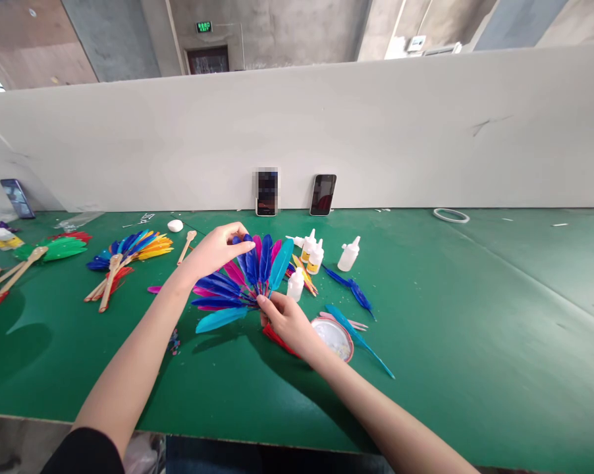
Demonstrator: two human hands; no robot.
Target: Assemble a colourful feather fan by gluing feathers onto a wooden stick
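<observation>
A feather fan (222, 288) of blue, magenta and turquoise feathers is held up above the green table. My right hand (284, 319) grips it at the base, where the quills come together, with the thumb in front. At the upper edge, my left hand (220, 247) has thumb and fingers closed at the tip of a dark blue feather (249, 263). A red tassel (277, 337) shows under my right hand. Beside that wrist lies a round dish (339, 341) with whitish contents, partly covered by my forearm.
Several white glue bottles (349, 255) stand behind the fan. Loose blue feathers (359, 296) and a turquoise feather (361, 339) lie right of them. Finished-looking feather fans (129, 250) lie left. Two phones (323, 195) lean on the white partition (400, 131); a ring (451, 216) lies far right.
</observation>
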